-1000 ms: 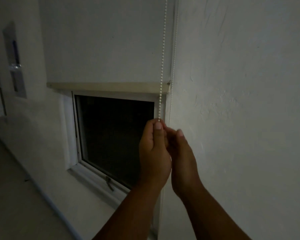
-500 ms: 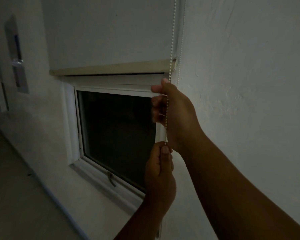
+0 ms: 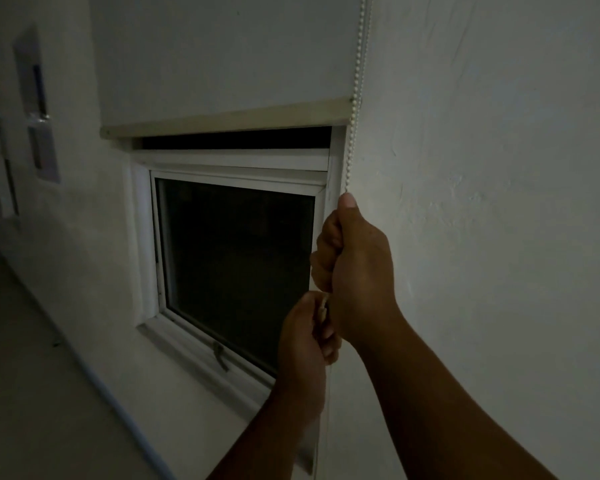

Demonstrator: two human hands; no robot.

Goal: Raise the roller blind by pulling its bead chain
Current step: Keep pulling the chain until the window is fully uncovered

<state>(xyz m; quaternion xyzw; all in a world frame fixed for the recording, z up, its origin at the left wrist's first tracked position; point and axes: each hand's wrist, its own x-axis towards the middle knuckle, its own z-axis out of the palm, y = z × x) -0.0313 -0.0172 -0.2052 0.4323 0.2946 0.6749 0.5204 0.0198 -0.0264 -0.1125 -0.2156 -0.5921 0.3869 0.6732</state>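
Your right hand [image 3: 355, 268] is clenched on the white bead chain [image 3: 355, 88] by the right wall. Your left hand [image 3: 305, 344] grips it just below. The pale fabric roller blind [image 3: 222, 57] hangs above the dark window [image 3: 236, 265], mostly uncovered. More pulling is probably left.

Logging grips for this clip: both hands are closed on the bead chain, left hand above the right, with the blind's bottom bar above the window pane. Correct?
Not quite. The head view shows the right hand is the upper one, gripping the bead chain just below the bottom bar; the left hand holds it lower down. The rest stands.
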